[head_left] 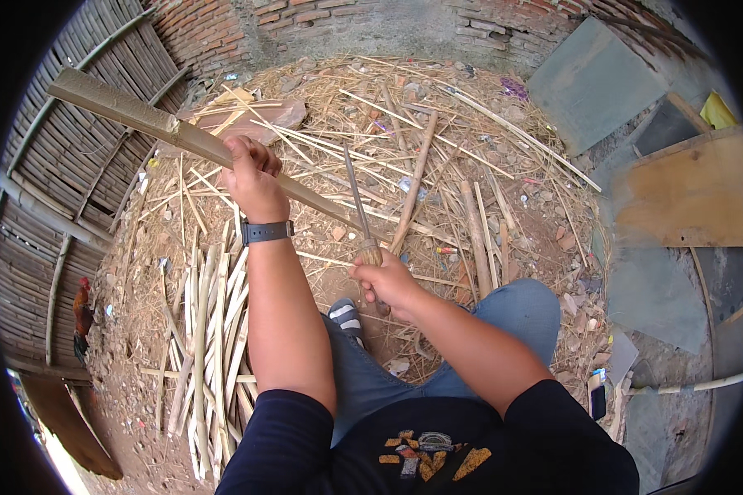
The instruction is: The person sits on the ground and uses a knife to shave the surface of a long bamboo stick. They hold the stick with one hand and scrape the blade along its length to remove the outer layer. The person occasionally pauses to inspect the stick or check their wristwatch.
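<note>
One long bamboo piece (198, 140) is up in the air over the ground, slanting from the upper left down toward the middle; the left grip (254, 177) is wrapped tight around it, past its middle, with a dark watch (268, 232) on that wrist; the right grip (392, 285) is closed on the wooden handle of a knife (357, 194), and the thin blade points up and away; the low end of the bamboo goes close by the blade, but I cannot tell if they touch; under the hands, the person has blue jeans (512, 318) and a striped sandal (346, 318); a big heap of pale strips (210, 330) lies on the ground (128, 396) to the left of the legs; ahead, a round stick (415, 183) lies with many thin bits and straw; a rooster (83, 322) stands far to the left, near a wall of bamboo poles (66, 190); a brick wall (305, 21) is at the back; on the right, a grey sheet (598, 87) and a brown board (685, 191) lean side by side.
</note>
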Action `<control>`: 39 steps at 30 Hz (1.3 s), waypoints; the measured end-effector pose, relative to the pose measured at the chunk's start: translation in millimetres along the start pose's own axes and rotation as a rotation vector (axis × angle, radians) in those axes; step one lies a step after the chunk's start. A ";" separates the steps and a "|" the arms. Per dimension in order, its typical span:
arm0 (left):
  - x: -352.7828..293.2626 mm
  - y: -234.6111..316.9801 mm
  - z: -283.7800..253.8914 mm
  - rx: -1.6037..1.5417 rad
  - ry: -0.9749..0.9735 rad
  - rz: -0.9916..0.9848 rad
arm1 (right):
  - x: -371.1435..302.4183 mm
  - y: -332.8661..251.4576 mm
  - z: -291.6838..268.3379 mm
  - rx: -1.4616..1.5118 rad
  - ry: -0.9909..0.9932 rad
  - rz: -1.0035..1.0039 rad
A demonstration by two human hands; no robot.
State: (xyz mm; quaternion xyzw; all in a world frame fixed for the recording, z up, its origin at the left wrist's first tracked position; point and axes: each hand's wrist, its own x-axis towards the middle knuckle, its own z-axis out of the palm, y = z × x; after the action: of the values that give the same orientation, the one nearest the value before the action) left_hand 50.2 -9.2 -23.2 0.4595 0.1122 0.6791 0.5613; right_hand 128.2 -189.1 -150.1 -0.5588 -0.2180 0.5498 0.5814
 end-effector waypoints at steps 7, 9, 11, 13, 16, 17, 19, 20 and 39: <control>-1.5 8.7 -1.1 -0.024 -0.061 -0.002 | -26.4 -30.1 -49.3 -0.839 0.243 -0.412; 3.4 17.8 2.9 0.056 -0.097 0.050 | -30.7 -37.0 -63.9 -0.975 0.282 -0.289; 3.8 36.0 10.6 0.248 -0.082 0.131 | -31.9 -41.1 -71.9 -1.137 0.298 -0.092; -1.9 52.3 26.6 0.118 -0.063 0.034 | -27.6 -38.2 -77.1 -1.159 0.250 -0.085; -0.3 45.6 18.8 -0.029 -0.195 -0.033 | -16.2 -24.5 -78.5 -1.076 0.149 -0.069; 0.7 42.2 14.2 -0.068 -0.266 -0.044 | -14.1 -20.3 -75.7 -1.002 0.102 -0.090; -2.5 41.6 14.9 -0.152 -0.360 -0.081 | -12.2 -19.2 -59.6 -0.850 0.006 -0.133; -2.2 40.7 14.8 -0.180 -0.404 -0.095 | -6.7 -10.8 -54.6 -0.801 0.019 -0.192; 0.0 50.0 -10.1 -0.306 -0.628 -0.167 | 36.3 13.1 -45.6 -0.673 -0.039 0.033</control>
State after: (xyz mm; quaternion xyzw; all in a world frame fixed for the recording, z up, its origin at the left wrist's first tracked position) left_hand 9.7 -22.8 4.6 0.5456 -0.1319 0.4655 0.6843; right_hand 173.5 -178.8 -187.6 -0.7123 -0.3893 0.4668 0.3510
